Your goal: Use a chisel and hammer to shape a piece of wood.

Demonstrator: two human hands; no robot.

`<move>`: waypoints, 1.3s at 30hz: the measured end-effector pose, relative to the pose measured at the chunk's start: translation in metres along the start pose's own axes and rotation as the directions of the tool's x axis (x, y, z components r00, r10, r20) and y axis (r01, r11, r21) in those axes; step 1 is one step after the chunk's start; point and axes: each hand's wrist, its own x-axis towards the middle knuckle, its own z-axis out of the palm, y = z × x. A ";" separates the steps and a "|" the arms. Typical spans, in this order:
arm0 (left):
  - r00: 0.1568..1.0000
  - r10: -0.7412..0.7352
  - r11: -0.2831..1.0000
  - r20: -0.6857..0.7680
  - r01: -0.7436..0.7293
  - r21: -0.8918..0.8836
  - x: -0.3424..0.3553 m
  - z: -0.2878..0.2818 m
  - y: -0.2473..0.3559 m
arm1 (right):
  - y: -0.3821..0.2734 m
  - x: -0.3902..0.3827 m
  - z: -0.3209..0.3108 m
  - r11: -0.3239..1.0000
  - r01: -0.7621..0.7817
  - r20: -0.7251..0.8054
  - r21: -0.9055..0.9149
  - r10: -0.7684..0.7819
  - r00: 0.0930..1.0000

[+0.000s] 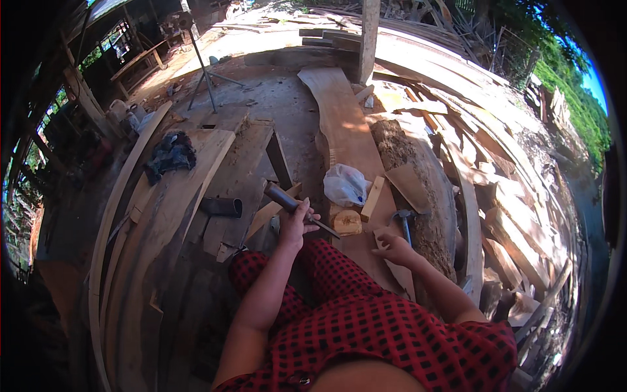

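Note:
My left hand (298,226) is closed around a chisel (281,196). Its thick, dark round handle points up and left, and its thin shaft slants down to the right toward a small carved wood block (347,223). The block is pale, with a rounded top, and lies on a long plank in front of me. To the right of the block, my right hand (396,250) hovers by the plank with loosely curled fingers apart, and nothing shows in them. A hammer (405,219) with a blue handle lies just beyond that hand. Beside the block rests a squared wood stick (373,198).
A white plastic bag (345,185) sits on the long plank (339,111). On the left bench are a dark tube (222,207) and a crumpled dark cloth (171,155). Stacked boards (516,222) fill the right. A wooden post (369,42) and a tripod (208,81) stand farther off.

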 end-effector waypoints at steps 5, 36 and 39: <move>0.969 -0.238 0.968 -0.070 0.230 -0.101 0.000 0.003 -0.014 | -0.087 0.038 0.009 0.856 0.281 -0.127 0.435 -0.251 0.960; 0.952 0.281 0.834 0.121 -0.304 0.461 0.011 -0.022 -0.011 | -0.039 0.159 0.144 0.847 -0.528 -0.382 0.061 0.508 0.772; 0.946 0.298 0.836 0.124 -0.321 0.446 0.011 -0.022 -0.011 | -0.026 0.169 0.141 0.808 -0.549 -0.395 0.215 0.586 0.707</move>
